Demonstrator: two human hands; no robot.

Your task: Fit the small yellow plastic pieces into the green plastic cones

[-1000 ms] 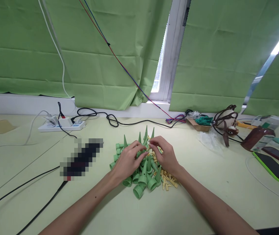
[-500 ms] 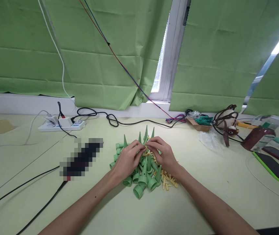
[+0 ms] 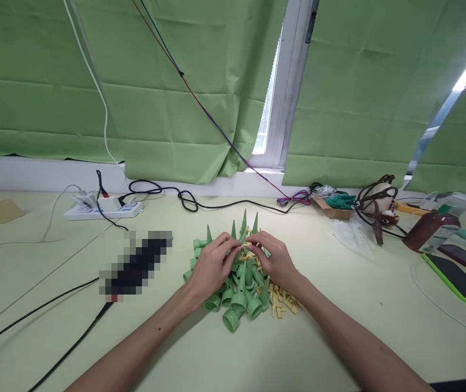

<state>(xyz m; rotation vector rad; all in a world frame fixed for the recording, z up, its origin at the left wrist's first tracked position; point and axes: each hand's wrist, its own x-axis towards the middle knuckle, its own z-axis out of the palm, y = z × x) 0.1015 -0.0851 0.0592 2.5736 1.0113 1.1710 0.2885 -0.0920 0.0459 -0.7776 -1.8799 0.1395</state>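
Over a heap of green plastic cones [image 3: 239, 294], my left hand [image 3: 213, 262] and my right hand [image 3: 274, 258] meet fingertip to fingertip. Both are closed in a pinch on a small yellow plastic piece [image 3: 246, 245], its ends hidden by the fingers. The cones have round, open, cup-like bases; some stand with their points up behind my hands, others lie tipped toward me. Beside and below my right hand lies a pile of small yellow plastic pieces [image 3: 282, 299], some peg-shaped.
A white power strip [image 3: 102, 209] stands at the back left, near a blurred-out dark object [image 3: 141, 264] with a cable. To the right are a small cardboard box [image 3: 337, 211], clear plastic wrap [image 3: 353, 237], a brown bottle [image 3: 431, 231] and a green-edged phone [image 3: 459, 280].
My fingertips have drawn slightly apart, and more of the yellow piece shows between them. The heap of cones and my forearms have barely moved.
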